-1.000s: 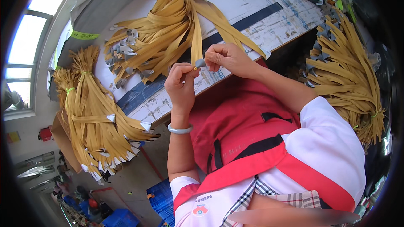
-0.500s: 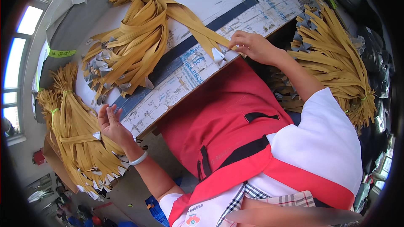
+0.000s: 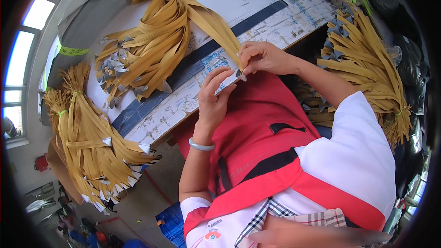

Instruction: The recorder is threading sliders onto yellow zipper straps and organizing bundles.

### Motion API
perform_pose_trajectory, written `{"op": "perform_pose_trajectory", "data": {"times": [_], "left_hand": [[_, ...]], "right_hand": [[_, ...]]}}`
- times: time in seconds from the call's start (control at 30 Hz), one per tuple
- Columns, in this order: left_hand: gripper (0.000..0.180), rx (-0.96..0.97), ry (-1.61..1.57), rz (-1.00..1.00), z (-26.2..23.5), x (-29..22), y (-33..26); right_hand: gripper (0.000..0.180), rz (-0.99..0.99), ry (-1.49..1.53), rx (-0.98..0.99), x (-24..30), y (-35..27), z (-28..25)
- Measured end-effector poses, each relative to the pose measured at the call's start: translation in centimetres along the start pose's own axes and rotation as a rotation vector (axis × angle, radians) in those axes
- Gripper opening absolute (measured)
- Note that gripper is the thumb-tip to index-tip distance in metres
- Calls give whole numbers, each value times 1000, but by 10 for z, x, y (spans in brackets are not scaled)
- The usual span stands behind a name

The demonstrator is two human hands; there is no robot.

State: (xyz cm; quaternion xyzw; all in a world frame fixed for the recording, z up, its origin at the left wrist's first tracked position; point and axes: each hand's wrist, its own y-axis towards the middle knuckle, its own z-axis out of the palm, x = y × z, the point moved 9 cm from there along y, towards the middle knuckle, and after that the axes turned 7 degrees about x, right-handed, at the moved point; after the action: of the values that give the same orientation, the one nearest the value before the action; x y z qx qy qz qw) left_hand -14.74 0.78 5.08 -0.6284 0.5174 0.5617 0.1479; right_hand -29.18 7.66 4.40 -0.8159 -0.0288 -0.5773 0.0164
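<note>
My right hand (image 3: 265,59) is closed in a pinch on the lower end of a tan strap (image 3: 213,25) at the table's near edge. That strap runs up to a large tied bundle of tan straps (image 3: 158,41) lying on the table, its loose ends carrying grey tabs. A small dark and whitish tab (image 3: 240,75) shows at the pinched end, partly covered by fingers. Close beside it is my left hand (image 3: 215,95), with thumb and forefinger curved and apart. Nothing shows between them but the pale tabletop. A pale bangle (image 3: 201,145) circles my left wrist.
White table (image 3: 232,7) with worn print and a dark strip (image 3: 259,17) across it. More tied strap bundles hang at the left (image 3: 92,142) and lie at the right (image 3: 363,64). A grey sheet (image 3: 89,23) stands far left; a blue crate (image 3: 171,227) sits on the floor.
My left hand has come from the table's left edge across to the strap end near my right hand. My right hand has shifted slightly left and down, drawing the strap end along.
</note>
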Motion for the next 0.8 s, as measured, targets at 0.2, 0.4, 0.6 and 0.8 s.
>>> {"op": "perform_pose_trajectory", "data": {"times": [0.2,0.4,0.6,0.8], "left_hand": [[19,46,-228,-49,-26,21,4],[14,40,-472,-234,-53,22,7],[11,-72,-413,-265,-61,35,0],[10,-426,165,6,-54,2,-18]], "right_hand": [[11,-98,437,70,-1,41,28],[17,77,336,316,20,70,45],[18,104,259,164,20,77,51],[12,-254,-406,-245,48,67,50]]}}
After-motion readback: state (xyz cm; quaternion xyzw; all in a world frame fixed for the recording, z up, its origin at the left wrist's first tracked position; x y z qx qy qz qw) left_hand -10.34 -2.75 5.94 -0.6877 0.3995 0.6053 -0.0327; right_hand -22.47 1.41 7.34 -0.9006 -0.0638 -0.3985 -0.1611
